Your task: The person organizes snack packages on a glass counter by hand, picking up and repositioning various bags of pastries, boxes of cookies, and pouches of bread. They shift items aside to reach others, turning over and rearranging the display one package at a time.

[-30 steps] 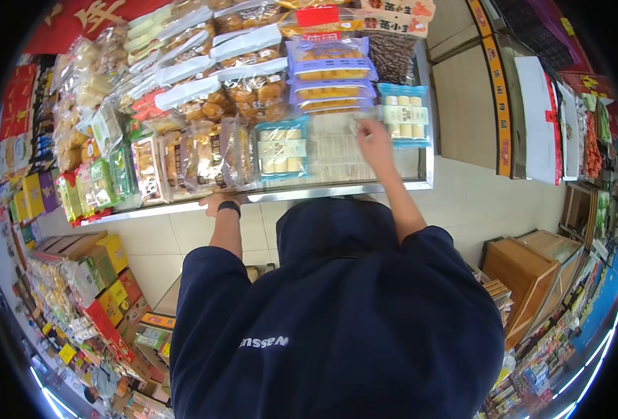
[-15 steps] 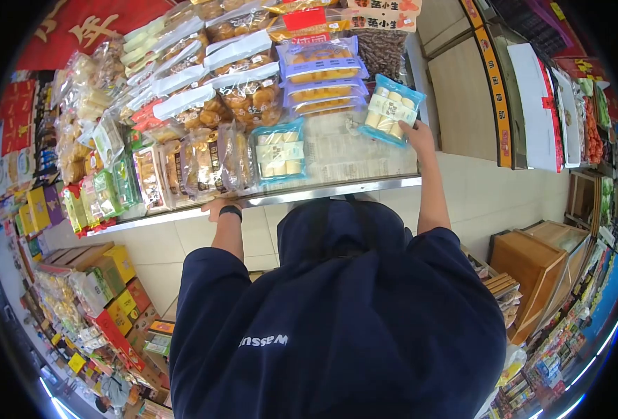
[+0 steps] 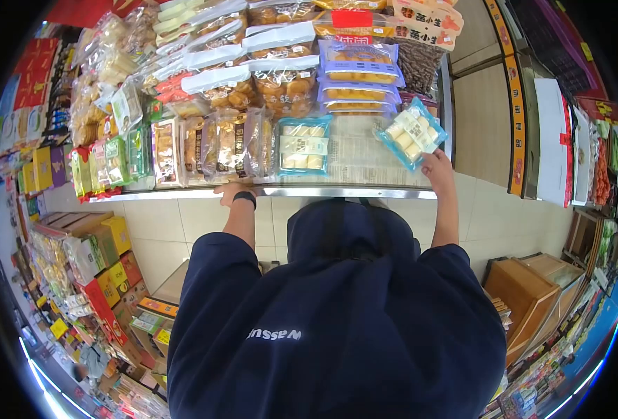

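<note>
As right hand [image 3: 438, 167] holds one pack [image 3: 412, 133], tilted

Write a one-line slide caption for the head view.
Right hand holds a blue snack pack over the shelf; left hand touches its edge.

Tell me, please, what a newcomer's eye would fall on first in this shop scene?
The right hand holds a blue packet of pale rolls tilted above the right end of the shelf. The left hand, a dark band at its wrist, rests on the metal shelf edge below the bagged pastries. A second blue packet lies on the shelf between the two hands.
</note>
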Demonstrator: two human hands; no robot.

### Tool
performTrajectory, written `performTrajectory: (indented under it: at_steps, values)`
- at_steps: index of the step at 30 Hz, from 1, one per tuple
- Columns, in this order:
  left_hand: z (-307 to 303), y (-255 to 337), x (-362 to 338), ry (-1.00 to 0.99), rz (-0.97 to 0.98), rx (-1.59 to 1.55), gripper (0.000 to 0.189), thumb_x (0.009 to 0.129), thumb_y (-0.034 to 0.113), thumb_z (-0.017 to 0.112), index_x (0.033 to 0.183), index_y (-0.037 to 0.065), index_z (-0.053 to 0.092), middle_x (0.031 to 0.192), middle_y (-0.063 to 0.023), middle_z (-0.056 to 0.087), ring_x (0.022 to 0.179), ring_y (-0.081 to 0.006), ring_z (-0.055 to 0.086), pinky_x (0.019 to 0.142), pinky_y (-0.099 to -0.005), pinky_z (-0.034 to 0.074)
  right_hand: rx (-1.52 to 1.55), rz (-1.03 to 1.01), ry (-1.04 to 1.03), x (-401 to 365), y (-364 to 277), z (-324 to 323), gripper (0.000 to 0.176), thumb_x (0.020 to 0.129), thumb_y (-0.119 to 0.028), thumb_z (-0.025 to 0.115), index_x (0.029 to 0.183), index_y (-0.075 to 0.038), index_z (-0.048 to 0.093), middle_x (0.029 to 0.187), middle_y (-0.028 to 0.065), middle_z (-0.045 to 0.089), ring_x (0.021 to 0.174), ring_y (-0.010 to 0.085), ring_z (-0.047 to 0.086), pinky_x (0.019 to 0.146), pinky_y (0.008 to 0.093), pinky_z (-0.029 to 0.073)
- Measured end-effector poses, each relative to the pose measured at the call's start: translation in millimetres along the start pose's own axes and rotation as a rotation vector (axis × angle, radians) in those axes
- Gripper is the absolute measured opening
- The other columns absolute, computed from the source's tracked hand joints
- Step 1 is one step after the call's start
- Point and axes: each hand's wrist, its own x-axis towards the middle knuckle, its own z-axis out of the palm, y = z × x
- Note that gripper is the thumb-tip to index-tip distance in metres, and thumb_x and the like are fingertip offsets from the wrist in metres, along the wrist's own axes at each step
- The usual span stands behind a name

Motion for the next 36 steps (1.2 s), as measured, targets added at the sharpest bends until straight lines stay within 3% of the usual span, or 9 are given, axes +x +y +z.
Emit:
performTrajectory:
  at_steps: [4,7,11,17,23,28,32,35,36]
  values:
    - [1,-3,6,-0.045,-0.038,-0.176,0.072,0.098,0.058,0.036,0.123,-0.005,0.061,0.117,-0.0242,0.069,0.106,-0.0422,0.066,0.089,-0.0515,0.055,-0.119,0.017,-0.156,-25,23,12,0.041,0.086,-0.008,0.07,0.125,-0.007,0.055,0.102,0.0013,0.067,0.082,0.0081,0.06,0.065,0.0239,0.046]
    - [5,-7,18,-0.008,-0.023,-0.099,0.072,0.098,0.057,0.037,0.123,-0.005,0.06,0.119,-0.0235,0.068,0.107,-0.0419,0.066,0.089,-0.0504,0.056,-0.261,0.035,-0.264,-37,39,56,0.051,0.083,-0.007,0.073,0.129,-0.007,0.052,0.113,0.0059,0.07,0.093,0.0126,0.064,0.069,0.0269,0.05]
    - [7,-6,21,-0.026,-0.054,-0.116,0.069,0.098,0.057,0.037,0.125,-0.003,0.06,0.121,-0.0195,0.068,0.107,-0.0407,0.066,0.089,-0.0506,0.056,-0.291,0.045,-0.469,-39,62,122,0.051,0.084,-0.003,0.072,0.13,-0.004,0.051,0.118,0.0117,0.068,0.097,0.0171,0.066,0.074,0.0311,0.056]
    - [-15,8,-22,-0.098,-0.1,-0.136,0.065,0.101,0.054,0.034,0.129,0.0,0.058,0.131,-0.0171,0.064,0.113,-0.0359,0.065,0.093,-0.0471,0.056,-0.283,-0.051,-0.566,-20,74,202,0.051,0.082,-0.003,0.074,0.127,0.002,0.05,0.121,0.0163,0.065,0.094,0.0203,0.068,0.067,0.0315,0.059]
    - [-12,9,-18,-0.059,-0.079,-0.103,0.068,0.1,0.055,0.033,0.127,-0.001,0.06,0.131,-0.018,0.064,0.114,-0.0374,0.064,0.093,-0.0485,0.056,-0.395,-0.168,-0.364,-24,76,239,0.044,0.083,-0.004,0.074,0.122,0.003,0.055,0.118,0.0178,0.065,0.096,0.0232,0.069,0.065,0.0331,0.062]
    - [-2,0,4,-0.053,-0.04,-0.12,0.07,0.099,0.057,0.037,0.127,-0.003,0.057,0.122,-0.0222,0.067,0.105,-0.0413,0.067,0.086,-0.053,0.057,-0.488,-0.274,-0.382,-14,80,232,0.04,0.085,-0.01,0.073,0.12,0.002,0.059,0.115,0.0152,0.068,0.099,0.0244,0.07,0.078,0.0354,0.059]
    - [-16,6,-21,-0.114,-0.044,-0.1,0.07,0.1,0.057,0.036,0.13,-0.004,0.056,0.125,-0.0215,0.066,0.108,-0.0396,0.067,0.089,-0.0505,0.057,-0.441,-0.359,-0.361,7,74,192,0.038,0.086,-0.015,0.073,0.118,0.001,0.062,0.113,0.0164,0.07,0.099,0.0258,0.07,0.085,0.036,0.055]
    - [-17,7,-27,-0.101,-0.037,-0.072,0.068,0.101,0.054,0.036,0.13,-0.004,0.057,0.123,-0.0222,0.067,0.109,-0.0386,0.067,0.088,-0.0509,0.057,-0.646,-0.505,-0.129,35,65,125,0.035,0.086,-0.015,0.071,0.117,0.001,0.063,0.111,0.0191,0.069,0.095,0.0309,0.07,0.083,0.0385,0.055]
    - [-15,7,-21,-0.092,-0.063,-0.088,0.068,0.1,0.055,0.036,0.127,-0.003,0.059,0.125,-0.02,0.067,0.111,-0.0382,0.066,0.088,-0.0512,0.057,-0.761,-0.579,0.045,37,55,102,0.034,0.087,-0.015,0.07,0.116,0.002,0.063,0.113,0.0208,0.068,0.096,0.0343,0.069,0.085,0.0412,0.054]
